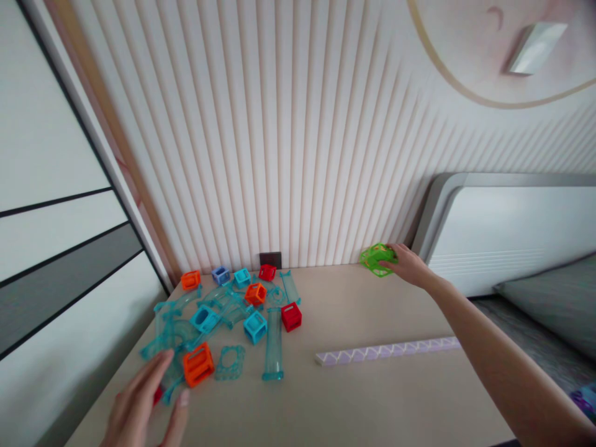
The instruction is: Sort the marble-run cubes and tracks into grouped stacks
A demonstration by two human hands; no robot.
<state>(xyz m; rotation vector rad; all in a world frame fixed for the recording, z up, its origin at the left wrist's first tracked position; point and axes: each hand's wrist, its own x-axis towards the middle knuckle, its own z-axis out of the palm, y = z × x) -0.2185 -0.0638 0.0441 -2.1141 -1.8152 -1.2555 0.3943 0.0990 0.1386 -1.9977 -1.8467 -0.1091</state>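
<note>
At the far right of the tabletop, my right hand (410, 266) has its fingers closed on a bright green openwork toy piece (378, 259), close to the wall. My left hand (144, 397) hovers at the lower left, thumb and fingers apart, holding nothing. Just beyond its fingertips sits an orange hollow cube block (198, 365). Part of a red piece (158, 395) shows behind the left fingers. Around them lie a clear teal flat frame (230, 362) and a straight clear teal track piece (274, 344). A red cube block (291, 316) stands beside that track.
Several teal curved tracks (179, 335) and orange, blue and red cubes (256, 294) crowd the table's left side. A long purple zigzag-patterned bar (386, 352) lies at the right. Behind are a ribbed wall (279, 136) and a dark socket (270, 259); a grey headboard (503, 230) stands right.
</note>
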